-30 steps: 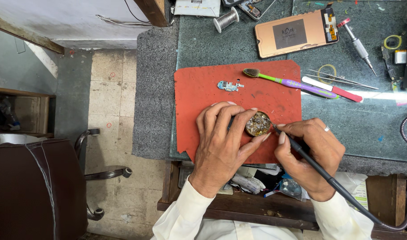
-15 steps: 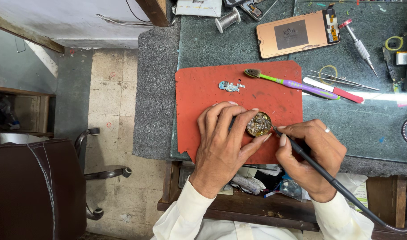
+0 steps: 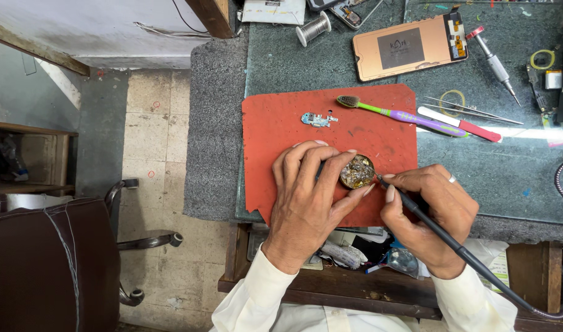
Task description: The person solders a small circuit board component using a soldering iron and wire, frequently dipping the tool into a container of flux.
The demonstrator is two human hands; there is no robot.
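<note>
The left hand (image 3: 309,200) lies palm-down on the red rubber mat (image 3: 275,132), its fingers curled around a small round tin filled with tarnished brassy wire (image 3: 356,171) and steadying it from the left. The right hand (image 3: 430,212) is closed in a pen grip on a slim black soldering iron (image 3: 417,212). The iron's long axis runs on a diagonal: its tip points up and to the left, meeting the right rim of the tin, while its handle slopes down to the right, where a black cord trails off toward the lower right corner. A ring shows on one finger of the right hand.

Further up the mat lies a small pale-blue circuit part (image 3: 317,119), well apart from the tin. A toothbrush with a green and purple handle (image 3: 399,114) lies partly on the mat's upper right edge, bristles to the left. Beyond it, on the dark green surface (image 3: 509,178), rest metal tweezers (image 3: 472,110), a copper-coloured phone back panel (image 3: 407,48), a red-capped screwdriver (image 3: 494,60) and a spool of solder wire (image 3: 313,28).
</note>
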